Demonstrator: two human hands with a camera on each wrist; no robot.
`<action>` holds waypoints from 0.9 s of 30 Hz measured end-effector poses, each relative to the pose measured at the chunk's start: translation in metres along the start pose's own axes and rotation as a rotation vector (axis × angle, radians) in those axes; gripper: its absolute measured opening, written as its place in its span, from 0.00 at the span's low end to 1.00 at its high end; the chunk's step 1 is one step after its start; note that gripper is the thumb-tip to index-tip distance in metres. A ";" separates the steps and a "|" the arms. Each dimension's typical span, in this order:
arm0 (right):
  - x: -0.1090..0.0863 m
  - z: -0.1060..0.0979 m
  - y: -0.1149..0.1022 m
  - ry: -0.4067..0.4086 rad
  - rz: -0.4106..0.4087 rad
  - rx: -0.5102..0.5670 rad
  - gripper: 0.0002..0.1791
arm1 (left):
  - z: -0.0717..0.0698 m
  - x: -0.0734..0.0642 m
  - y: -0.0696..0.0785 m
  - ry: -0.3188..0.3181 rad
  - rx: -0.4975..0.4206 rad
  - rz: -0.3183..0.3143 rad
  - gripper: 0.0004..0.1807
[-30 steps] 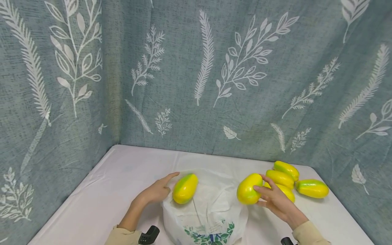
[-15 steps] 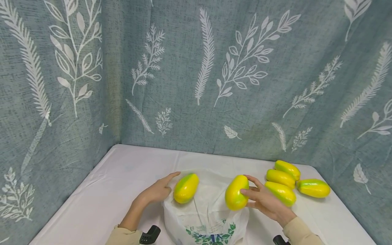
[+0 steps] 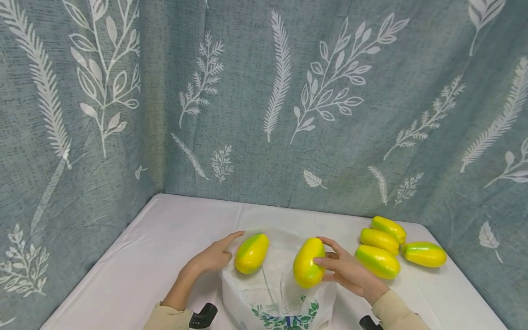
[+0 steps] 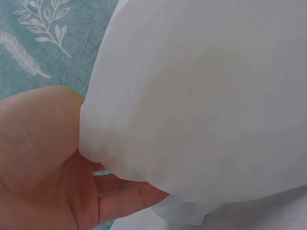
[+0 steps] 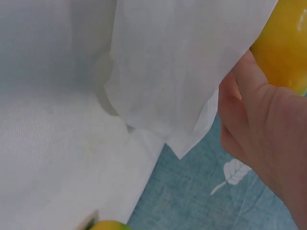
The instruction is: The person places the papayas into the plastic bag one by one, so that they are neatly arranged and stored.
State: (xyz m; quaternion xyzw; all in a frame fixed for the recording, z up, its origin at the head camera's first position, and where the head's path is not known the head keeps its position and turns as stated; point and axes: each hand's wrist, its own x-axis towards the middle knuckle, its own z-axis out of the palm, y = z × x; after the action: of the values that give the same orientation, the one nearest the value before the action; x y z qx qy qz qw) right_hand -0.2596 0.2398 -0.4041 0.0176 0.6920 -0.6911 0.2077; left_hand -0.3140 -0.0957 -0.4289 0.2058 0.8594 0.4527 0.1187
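Note:
A white plastic bag (image 3: pixel 280 298) with a green leaf print stands on the table, its mouth open. My left hand (image 3: pixel 212 256) grips the bag's left rim, with the index finger stretched along it; in the left wrist view the bag film (image 4: pixel 192 105) hides part of the fingers. Just inside that rim sits a yellow-green papaya (image 3: pixel 251 253). Over the right side of the mouth my right hand (image 3: pixel 348 270) holds a second papaya (image 3: pixel 308 263), thumb and fingers about its right side. In the right wrist view this papaya (image 5: pixel 285 48) is partly cut off.
Several more papayas (image 3: pixel 377 261) lie in a group on the right of the white-covered table (image 3: pixel 185 220). A blue-green curtain (image 3: pixel 247 91) with white leaf prints closes off the back and both sides.
My right hand has carried its papaya leftward and slightly lower, from beside the group to over the bag's mouth. My left hand has stayed at the rim.

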 end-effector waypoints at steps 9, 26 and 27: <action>0.006 0.015 0.001 -0.033 0.020 -0.042 0.41 | 0.000 0.001 -0.001 0.002 -0.007 0.010 0.36; 0.012 0.034 0.002 -0.193 0.044 -0.122 0.41 | 0.003 0.000 -0.001 0.009 0.004 0.015 0.35; 0.013 0.036 0.002 -0.202 0.046 -0.125 0.41 | 0.002 0.000 -0.001 0.010 0.004 0.016 0.35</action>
State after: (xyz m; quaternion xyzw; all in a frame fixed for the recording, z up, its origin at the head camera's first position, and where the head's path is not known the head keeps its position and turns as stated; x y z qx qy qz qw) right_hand -0.2615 0.2021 -0.4085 -0.0492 0.7087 -0.6399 0.2928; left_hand -0.3132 -0.0947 -0.4314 0.2106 0.8592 0.4530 0.1103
